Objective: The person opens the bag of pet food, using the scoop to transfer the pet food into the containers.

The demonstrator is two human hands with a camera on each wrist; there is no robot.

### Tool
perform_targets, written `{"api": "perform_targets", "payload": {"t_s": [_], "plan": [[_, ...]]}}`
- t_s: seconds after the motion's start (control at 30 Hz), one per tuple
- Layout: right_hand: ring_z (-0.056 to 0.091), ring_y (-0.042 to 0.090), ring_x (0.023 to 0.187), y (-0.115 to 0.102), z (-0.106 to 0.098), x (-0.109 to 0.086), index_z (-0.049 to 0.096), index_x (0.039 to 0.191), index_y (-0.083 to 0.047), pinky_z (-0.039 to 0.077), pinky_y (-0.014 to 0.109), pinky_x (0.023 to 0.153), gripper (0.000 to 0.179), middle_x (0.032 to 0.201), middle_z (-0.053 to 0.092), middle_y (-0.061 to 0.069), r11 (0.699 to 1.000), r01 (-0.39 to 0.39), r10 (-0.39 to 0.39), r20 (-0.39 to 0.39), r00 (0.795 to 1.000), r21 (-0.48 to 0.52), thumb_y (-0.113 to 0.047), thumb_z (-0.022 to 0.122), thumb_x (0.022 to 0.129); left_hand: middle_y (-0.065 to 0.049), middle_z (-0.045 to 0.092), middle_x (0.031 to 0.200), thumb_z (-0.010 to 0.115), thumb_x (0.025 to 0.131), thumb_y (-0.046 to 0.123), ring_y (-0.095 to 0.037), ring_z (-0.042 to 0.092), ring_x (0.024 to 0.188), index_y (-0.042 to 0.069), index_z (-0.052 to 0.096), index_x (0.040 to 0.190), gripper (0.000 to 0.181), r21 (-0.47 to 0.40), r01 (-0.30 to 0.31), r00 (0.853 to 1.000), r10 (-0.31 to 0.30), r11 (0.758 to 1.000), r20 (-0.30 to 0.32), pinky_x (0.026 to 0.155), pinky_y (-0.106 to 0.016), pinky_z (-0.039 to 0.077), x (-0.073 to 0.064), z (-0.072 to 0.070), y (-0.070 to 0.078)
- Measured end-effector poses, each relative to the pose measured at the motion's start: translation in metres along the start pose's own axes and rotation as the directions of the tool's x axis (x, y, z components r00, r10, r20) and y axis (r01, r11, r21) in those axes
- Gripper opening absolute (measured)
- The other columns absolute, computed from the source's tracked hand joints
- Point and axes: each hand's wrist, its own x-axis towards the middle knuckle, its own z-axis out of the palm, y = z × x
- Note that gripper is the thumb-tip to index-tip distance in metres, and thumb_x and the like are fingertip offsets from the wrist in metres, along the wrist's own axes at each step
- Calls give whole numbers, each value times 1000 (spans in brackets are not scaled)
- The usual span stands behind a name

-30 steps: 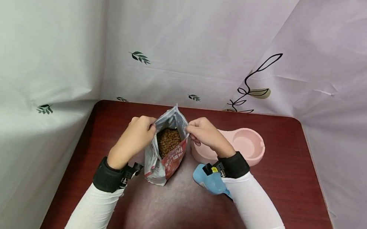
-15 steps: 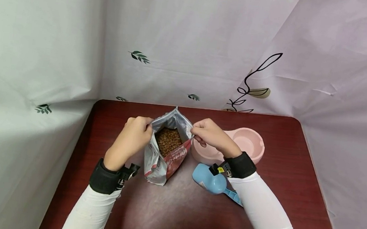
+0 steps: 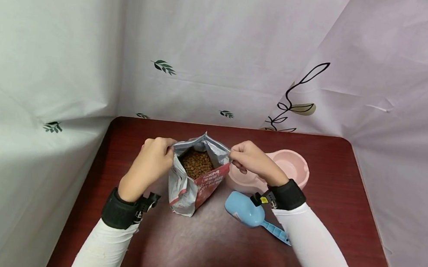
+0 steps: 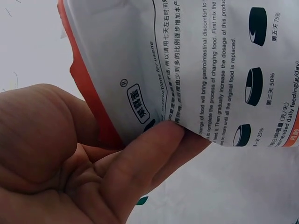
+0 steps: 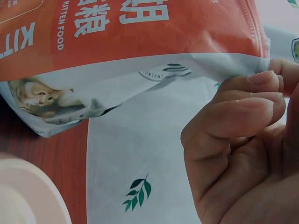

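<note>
A silver and red bag of kitten food [image 3: 210, 181] stands on the table, its mouth spread wide. Brown kibble [image 3: 196, 164] shows inside. My left hand [image 3: 151, 161] pinches the left edge of the mouth; in the left wrist view the thumb and fingers [image 4: 145, 154] grip the bag's printed side [image 4: 210, 70]. On the opposite edge, my right hand [image 3: 254, 159] pinches the rim, and its curled fingers [image 5: 229, 121] show at the corner of the orange front [image 5: 140, 32] in the right wrist view.
Behind the right hand sits a pink double bowl [image 3: 293, 165], partly covered by that hand. A blue scoop [image 3: 247, 210] lies in front of it, close to the right wrist strap. The dark red table [image 3: 201, 254] meets patterned white cloth [image 3: 222, 56] at the back.
The hands have moved apart, the right one to the right and the left slightly leftward. The bag's mouth has widened, and more of the scoop's handle shows.
</note>
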Motion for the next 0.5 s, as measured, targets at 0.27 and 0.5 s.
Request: {"api": "perform_targets", "payload": {"t_s": [0.27, 0.5], "plan": [[35, 23, 43, 5, -6, -4, 41, 55, -9, 28, 27, 44, 36, 48, 36, 1, 998, 10, -9, 15, 1000, -61, -5, 46, 90, -14, 68, 79, 51, 92, 1, -16, 45, 46, -3, 70, 112, 28, 18, -5, 999, 5, 1000, -33, 42, -27, 33, 0, 0, 1], [37, 19, 48, 6, -8, -8, 44, 61, -7, 30, 28, 47, 30, 54, 40, 5, 995, -24, 22, -18, 1000, -92, -8, 47, 91, -14, 71, 84, 54, 92, 7, -17, 49, 49, -3, 71, 109, 25, 18, -16, 999, 16, 1000, -38, 45, -29, 39, 0, -1, 0]]}}
